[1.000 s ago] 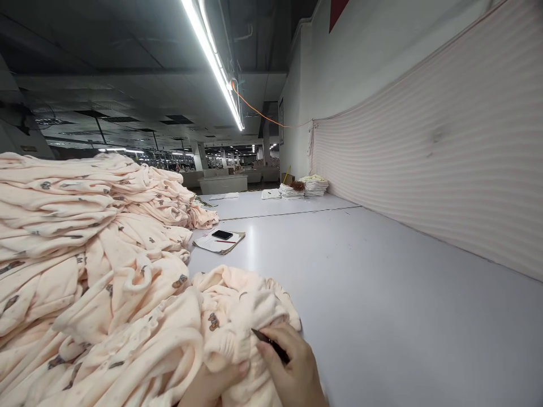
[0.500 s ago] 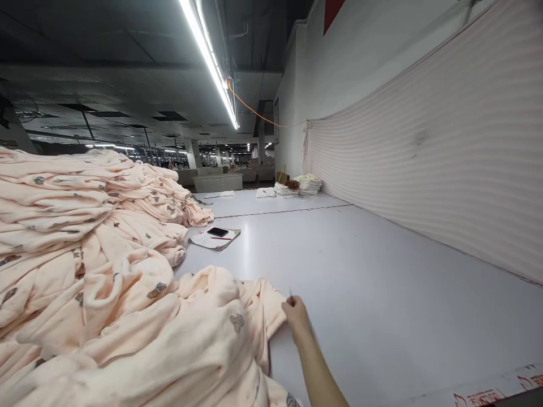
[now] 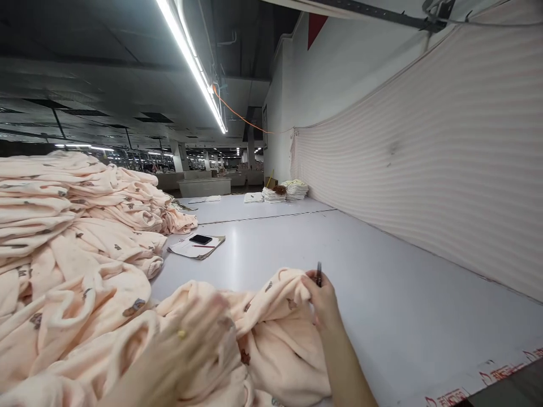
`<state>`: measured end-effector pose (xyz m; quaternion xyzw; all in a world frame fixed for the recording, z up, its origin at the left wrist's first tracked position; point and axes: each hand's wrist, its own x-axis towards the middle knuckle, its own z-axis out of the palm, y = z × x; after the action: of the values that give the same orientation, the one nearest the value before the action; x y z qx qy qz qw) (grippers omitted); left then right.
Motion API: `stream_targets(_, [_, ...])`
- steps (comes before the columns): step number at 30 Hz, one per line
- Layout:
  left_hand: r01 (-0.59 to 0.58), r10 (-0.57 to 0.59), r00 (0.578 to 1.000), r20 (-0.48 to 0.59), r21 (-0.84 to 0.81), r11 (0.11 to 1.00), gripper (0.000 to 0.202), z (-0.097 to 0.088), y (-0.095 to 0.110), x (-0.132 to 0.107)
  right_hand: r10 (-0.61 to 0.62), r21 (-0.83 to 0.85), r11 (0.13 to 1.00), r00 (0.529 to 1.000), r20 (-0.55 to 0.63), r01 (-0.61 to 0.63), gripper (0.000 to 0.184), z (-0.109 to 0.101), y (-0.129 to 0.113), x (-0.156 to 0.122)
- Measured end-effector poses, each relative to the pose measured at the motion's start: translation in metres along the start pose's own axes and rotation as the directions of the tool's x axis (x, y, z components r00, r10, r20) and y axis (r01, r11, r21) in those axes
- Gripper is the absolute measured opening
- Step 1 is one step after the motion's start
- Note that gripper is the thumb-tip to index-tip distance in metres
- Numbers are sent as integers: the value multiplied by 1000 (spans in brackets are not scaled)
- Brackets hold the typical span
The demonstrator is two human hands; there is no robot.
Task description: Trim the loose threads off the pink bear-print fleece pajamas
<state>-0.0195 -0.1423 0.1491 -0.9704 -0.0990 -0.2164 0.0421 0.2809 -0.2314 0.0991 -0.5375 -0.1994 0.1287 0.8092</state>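
My right hand (image 3: 323, 297) pinches the edge of a peach fleece cloth (image 3: 280, 350) with small printed figures. A small dark tool with a metal tip (image 3: 319, 273) also sits in that hand, pointing up; its lower part is hidden by the fingers, so I cannot make out its kind. Blurred by motion, my left hand (image 3: 193, 333) is over the bunched fleece to the left, fingers stretched out and a yellow band on one of them. The cloth lies in loose folds between both hands.
A tall heap of the same fleece (image 3: 85, 226) fills the left side. Beyond the hands, a phone (image 3: 201, 239) and a red pen (image 3: 203, 246) rest on a stack of papers (image 3: 186, 249). Folded stacks (image 3: 296, 190) stand far back on the table (image 3: 382, 294); striped fabric (image 3: 424, 169) hangs at right.
My left hand has come into view over the fleece. My right hand has moved right and slightly up, drawing the cloth's edge with it. The view has shifted right.
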Motion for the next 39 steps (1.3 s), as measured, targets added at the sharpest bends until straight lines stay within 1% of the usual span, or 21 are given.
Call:
stream_targets(2, [-86, 93, 993, 73, -91, 992, 57, 13, 27, 26, 56, 44, 997, 991, 121, -61, 28, 21, -1, -20])
stream_targets(3, [-78, 90, 992, 90, -124, 989, 62, 21, 41, 38, 87, 60, 993, 979, 186, -100, 30, 30, -1, -30])
stream_targets(5, [89, -65, 991, 118, -207, 974, 61, 39, 61, 57, 155, 58, 982, 936, 315, -182, 31, 44, 1, -46])
stream_targets(7, [249, -226, 954, 199, -98, 964, 54, 59, 66, 69, 227, 8, 967, 876, 425, -254, 31, 49, 7, -55])
stream_targets(8, [286, -277, 928, 249, 3, 958, 53, 69, 63, 72, 263, -33, 959, 846, 464, -280, 33, 48, 12, -56])
stream_targets(10, [284, -335, 875, 351, 189, 940, 49, 89, 49, 71, 322, -130, 946, 807, 494, -297, 37, 36, 26, -53])
stream_targets(11, [279, -357, 852, 383, 245, 928, 45, 99, 40, 69, 340, -180, 940, 810, 478, -288, 40, 26, 34, -49])
stream_targets(12, [280, -374, 834, 405, 274, 920, 40, 107, 32, 66, 344, -229, 936, 829, 441, -267, 41, 14, 43, -46])
stream_targets(15, [258, -384, 805, 453, 315, 913, 31, 130, 15, 61, 271, -379, 911, 928, 256, -161, 33, -25, 69, -36])
stream_targets(17, [222, -357, 805, 475, 317, 922, 28, 141, 12, 61, 205, -494, 864, 964, 171, -96, 28, -44, 84, -30])
stream_targets(19, [213, -346, 806, 481, 309, 927, 26, 149, 14, 62, 157, -593, 804, 978, 138, -46, 33, -50, 94, -23])
stream_targets(21, [239, -352, 814, 462, 286, 928, 24, 154, 16, 62, 117, -662, 749, 984, 136, 2, 38, -45, 100, -14])
stream_targets(24, [286, -336, 857, 391, 183, 941, 28, 157, 19, 64, 81, -714, 696, 980, 184, 77, 23, -25, 99, -2])
stream_targets(26, [280, -297, 896, 329, 101, 955, 39, 156, 23, 70, 52, -715, 685, 970, 236, 137, 15, -14, 90, -1])
stream_targets(28, [277, -253, 933, 256, -60, 959, 55, 152, 27, 83, -5, -685, 695, 955, 297, 217, 19, -9, 76, -9])
stream_targets(29, [300, -254, 941, 223, -207, 931, 58, 150, 28, 91, -39, -663, 702, 944, 329, 260, 20, -9, 68, -14])
stream_targets(30, [330, -272, 941, 201, -366, 870, 57, 148, 29, 99, -72, -641, 706, 931, 358, 301, 23, -10, 61, -20])
stream_targets(32, [388, -332, 919, 212, -627, 675, 47, 142, 29, 113, -128, -614, 702, 911, 392, 362, 27, -13, 50, -28])
stream_targets(33, [417, -357, 903, 241, -697, 584, 42, 139, 27, 118, -147, -614, 693, 908, 393, 378, 27, -15, 47, -30])
stream_targets(35, [478, -381, 868, 318, -745, 466, 34, 133, 22, 121, -168, -638, 672, 916, 364, 377, 24, -18, 48, -30])
stream_targets(39, [610, -335, 762, 554, -789, 82, 24, 130, 10, 111, -173, -682, 644, 934, 313, 348, 12, -14, 61, -24])
